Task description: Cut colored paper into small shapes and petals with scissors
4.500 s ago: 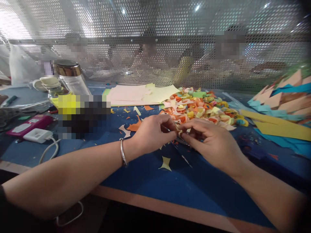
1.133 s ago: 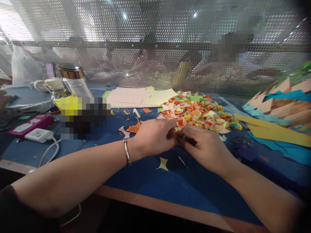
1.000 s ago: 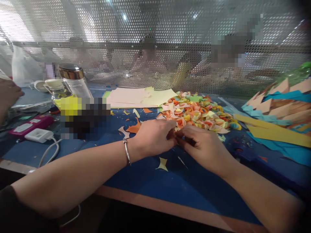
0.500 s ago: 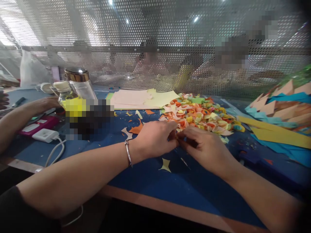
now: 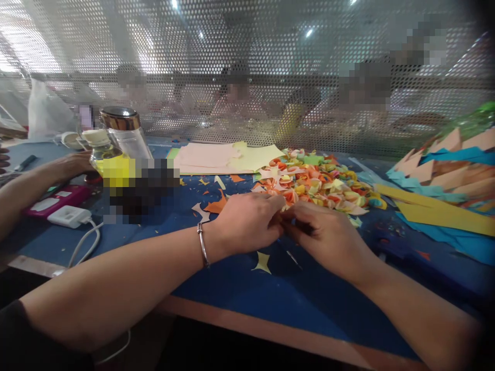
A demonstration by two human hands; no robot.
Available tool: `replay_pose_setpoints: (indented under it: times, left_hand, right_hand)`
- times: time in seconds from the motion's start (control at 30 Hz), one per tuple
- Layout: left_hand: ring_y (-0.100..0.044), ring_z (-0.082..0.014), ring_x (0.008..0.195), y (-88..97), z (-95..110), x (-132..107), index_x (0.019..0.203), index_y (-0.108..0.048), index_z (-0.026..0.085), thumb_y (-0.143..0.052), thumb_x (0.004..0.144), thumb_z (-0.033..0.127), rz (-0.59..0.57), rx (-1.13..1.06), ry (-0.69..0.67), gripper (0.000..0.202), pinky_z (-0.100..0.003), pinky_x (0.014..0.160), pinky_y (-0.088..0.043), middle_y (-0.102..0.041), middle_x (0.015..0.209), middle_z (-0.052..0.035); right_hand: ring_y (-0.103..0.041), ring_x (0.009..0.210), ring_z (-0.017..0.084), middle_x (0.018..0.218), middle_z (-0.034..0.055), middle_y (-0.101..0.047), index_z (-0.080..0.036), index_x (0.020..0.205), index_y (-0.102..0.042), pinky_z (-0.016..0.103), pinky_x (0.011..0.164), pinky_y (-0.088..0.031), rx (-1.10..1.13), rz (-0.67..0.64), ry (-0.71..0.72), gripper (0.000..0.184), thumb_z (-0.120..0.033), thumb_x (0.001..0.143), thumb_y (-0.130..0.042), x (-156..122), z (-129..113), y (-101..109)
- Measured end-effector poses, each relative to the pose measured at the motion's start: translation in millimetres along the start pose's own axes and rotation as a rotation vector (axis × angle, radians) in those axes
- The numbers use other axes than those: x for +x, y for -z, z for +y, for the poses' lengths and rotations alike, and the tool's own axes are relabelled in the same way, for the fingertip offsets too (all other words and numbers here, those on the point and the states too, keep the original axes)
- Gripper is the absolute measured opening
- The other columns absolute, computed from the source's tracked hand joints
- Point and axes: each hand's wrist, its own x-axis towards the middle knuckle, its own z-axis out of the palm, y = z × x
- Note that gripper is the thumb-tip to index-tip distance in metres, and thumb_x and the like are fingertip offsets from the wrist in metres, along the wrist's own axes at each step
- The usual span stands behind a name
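Note:
My left hand [image 5: 249,221] and my right hand [image 5: 328,232] meet at the fingertips above the blue tabletop [image 5: 240,304]. Both are closed in a pinch, thumbs against fingers. Whatever lies between them is small and mostly covered by the fingers, so I cannot make it out. Just beyond the fingertips spreads a heap of small curled paper pieces [image 5: 320,180] in orange, yellow, green and pink. Below my hands lies a pale yellow four-pointed paper scrap [image 5: 263,262]. A thin, shiny sliver [image 5: 294,259] rests to its right.
Pale paper sheets [image 5: 204,157] lie behind. On the right are pointed folded papers [image 5: 448,167], yellow paper strips [image 5: 444,211] and a dark blue tool [image 5: 406,252]. A tumbler [image 5: 129,136], a white charger [image 5: 69,216] and another person's arm [image 5: 34,183] are left. A perforated screen [image 5: 255,108] stands behind.
The view has shifted slightly, so most things sit a little further left. My fingers have moved slightly against each other, and both hands stay pinched together in the same place.

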Motion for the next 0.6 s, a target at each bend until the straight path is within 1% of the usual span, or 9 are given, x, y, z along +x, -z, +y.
replay_pose_setpoints:
  times: [0.1, 0.23, 0.37, 0.5, 0.6]
  left_hand:
    - [-0.069, -0.0208, 0.082, 1.4, 0.2, -1.0, 0.091, -0.063, 0.020, -0.053, 0.085, 0.024, -0.004, 0.013, 0.023, 0.013, -0.032, 0.061, -0.042, -0.075, 0.090, -0.0056]
    - [-0.070, -0.0210, 0.085, 3.3, 1.4, -1.9, 0.092, -0.064, 0.019, -0.053, 0.087, 0.022, -0.006, 0.034, 0.018, 0.012, -0.032, 0.064, -0.045, -0.074, 0.091, -0.0059]
    - [-0.069, -0.0209, 0.086, 4.8, 1.9, -1.6, 0.093, -0.065, 0.019, -0.056, 0.086, 0.021, -0.030, 0.035, 0.002, 0.012, -0.032, 0.066, -0.046, -0.074, 0.091, -0.0055]
    - [-0.068, -0.0206, 0.083, 3.9, 0.7, -0.4, 0.090, -0.065, 0.018, -0.056, 0.086, 0.023, -0.015, 0.039, -0.008, 0.010, -0.033, 0.066, -0.045, -0.073, 0.088, -0.0049]
    - [-0.068, -0.0209, 0.082, 3.2, 0.2, 0.2, 0.090, -0.065, 0.018, -0.056, 0.085, 0.022, -0.006, 0.054, -0.016, 0.010, -0.033, 0.063, -0.043, -0.072, 0.086, -0.0049]
  right_hand:
    - [-0.066, 0.069, 0.016, 0.079, 0.0044, -0.069, -0.020, 0.085, -0.070, 0.029, 0.061, -0.051, 0.003, -0.005, -0.019, 0.014, -0.020, 0.095, -0.060, 0.6, -0.6, 0.4]
    - [-0.064, 0.067, 0.016, 0.078, 0.0042, -0.068, -0.020, 0.082, -0.068, 0.029, 0.060, -0.050, 0.023, -0.020, -0.041, 0.019, -0.025, 0.097, -0.060, 0.4, -0.5, -0.2]
    - [-0.063, 0.066, 0.015, 0.077, 0.0037, -0.067, -0.020, 0.081, -0.067, 0.028, 0.059, -0.049, 0.019, -0.030, -0.044, 0.019, -0.025, 0.097, -0.060, -0.1, -0.4, -0.7]
    - [-0.064, 0.070, 0.015, 0.082, 0.0051, -0.069, -0.019, 0.080, -0.066, 0.028, 0.061, -0.050, 0.009, -0.040, -0.050, 0.020, -0.024, 0.098, -0.058, 0.0, -0.2, -0.8]
    - [-0.063, 0.069, 0.015, 0.079, 0.0047, -0.068, -0.019, 0.081, -0.066, 0.029, 0.060, -0.049, 0.001, -0.045, -0.049, 0.018, -0.023, 0.097, -0.058, 0.3, 0.5, -0.9]
